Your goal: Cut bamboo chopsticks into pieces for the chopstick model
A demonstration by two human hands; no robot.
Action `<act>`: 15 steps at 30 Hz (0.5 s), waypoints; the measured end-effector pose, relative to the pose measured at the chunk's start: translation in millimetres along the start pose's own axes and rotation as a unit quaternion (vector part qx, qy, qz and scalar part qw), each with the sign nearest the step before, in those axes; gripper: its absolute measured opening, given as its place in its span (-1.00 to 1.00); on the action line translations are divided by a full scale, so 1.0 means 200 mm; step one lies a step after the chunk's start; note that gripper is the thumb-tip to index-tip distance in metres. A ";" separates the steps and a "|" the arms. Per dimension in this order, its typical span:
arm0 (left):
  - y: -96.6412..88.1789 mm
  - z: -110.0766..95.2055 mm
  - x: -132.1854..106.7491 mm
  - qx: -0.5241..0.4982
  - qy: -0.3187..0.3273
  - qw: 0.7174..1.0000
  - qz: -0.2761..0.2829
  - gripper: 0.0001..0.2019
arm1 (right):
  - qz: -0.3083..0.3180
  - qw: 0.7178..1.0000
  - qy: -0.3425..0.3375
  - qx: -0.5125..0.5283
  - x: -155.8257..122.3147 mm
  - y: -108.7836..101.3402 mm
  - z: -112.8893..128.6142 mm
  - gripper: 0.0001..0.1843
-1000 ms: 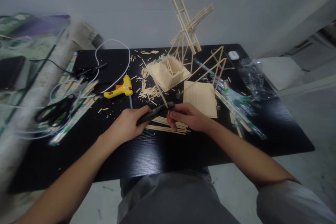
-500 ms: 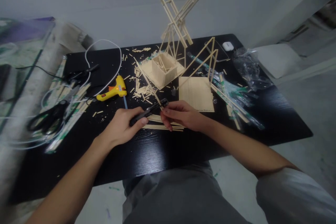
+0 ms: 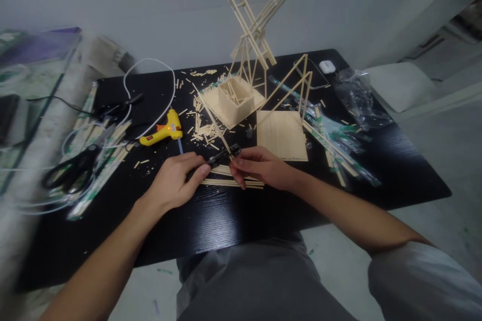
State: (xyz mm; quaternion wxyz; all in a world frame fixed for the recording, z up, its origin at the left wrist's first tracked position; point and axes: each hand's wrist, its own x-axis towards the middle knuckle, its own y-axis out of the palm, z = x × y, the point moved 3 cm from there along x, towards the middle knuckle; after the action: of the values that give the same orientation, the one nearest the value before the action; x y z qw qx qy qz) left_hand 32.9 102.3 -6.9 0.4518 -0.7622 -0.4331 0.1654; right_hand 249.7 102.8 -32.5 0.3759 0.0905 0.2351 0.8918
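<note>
My left hand (image 3: pixel 179 179) is closed round the handle of black clippers (image 3: pixel 220 156), thumb on top; most of the handle is hidden in the palm. The clippers' head reaches to the fingertips of my right hand (image 3: pixel 261 165). Between those right fingers is the near end of a thin wooden stick (image 3: pixel 213 119), which slants away up and left. The stick's near end lies against the clippers' head; whether the jaws are closed on it I cannot tell. Below both hands, several loose wooden sticks (image 3: pixel 233 183) lie side by side on the black table (image 3: pixel 211 230).
A yellow glue gun (image 3: pixel 161 133) lies left of centre, black scissors (image 3: pixel 75 168) farther left. Behind my hands stands a wooden stick model with a box-shaped base (image 3: pixel 239 105). Cut pieces (image 3: pixel 205 130) are scattered beside it. A flat wooden board (image 3: pixel 282 135) and wrapped sticks (image 3: pixel 339 143) lie right.
My left hand has closed farther round the clippers' handle, so less of it shows. My right hand and the stick stay nearly where they were.
</note>
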 end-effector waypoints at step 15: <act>0.03 0.03 0.01 -0.003 -0.039 0.999 0.006 -0.55 | -0.062 0.997 0.041 0.009 0.01 -0.03 -0.03 -0.61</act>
State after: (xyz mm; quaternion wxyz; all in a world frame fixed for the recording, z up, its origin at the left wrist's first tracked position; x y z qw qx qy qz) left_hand 32.2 106.8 -14.6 0.4314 -0.7591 -0.4464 0.1959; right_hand 250.2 105.1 -39.6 0.4194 0.0420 0.2632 0.8678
